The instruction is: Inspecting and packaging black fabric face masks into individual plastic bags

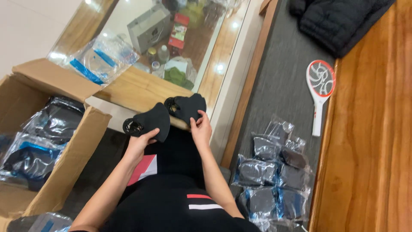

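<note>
My left hand [140, 144] grips a black cloth face mask [150, 121] by its lower edge, its ear loops bunched at the left end. My right hand [201, 129] holds a second black face mask [189, 107] from below, just to the right of the first. Both masks hover over my knees in dark trousers, at the edge of a glass-topped wooden table [141, 88]. The two masks are close together but apart.
An open cardboard box [64, 150] with several bagged dark masks stands at my left. Empty clear bags [101, 58] lie on the table. Several packed masks in clear bags [274, 172] lie on the grey mat at right, beyond them a white-and-red racket-shaped swatter [319, 92] and a black jacket [334, 21].
</note>
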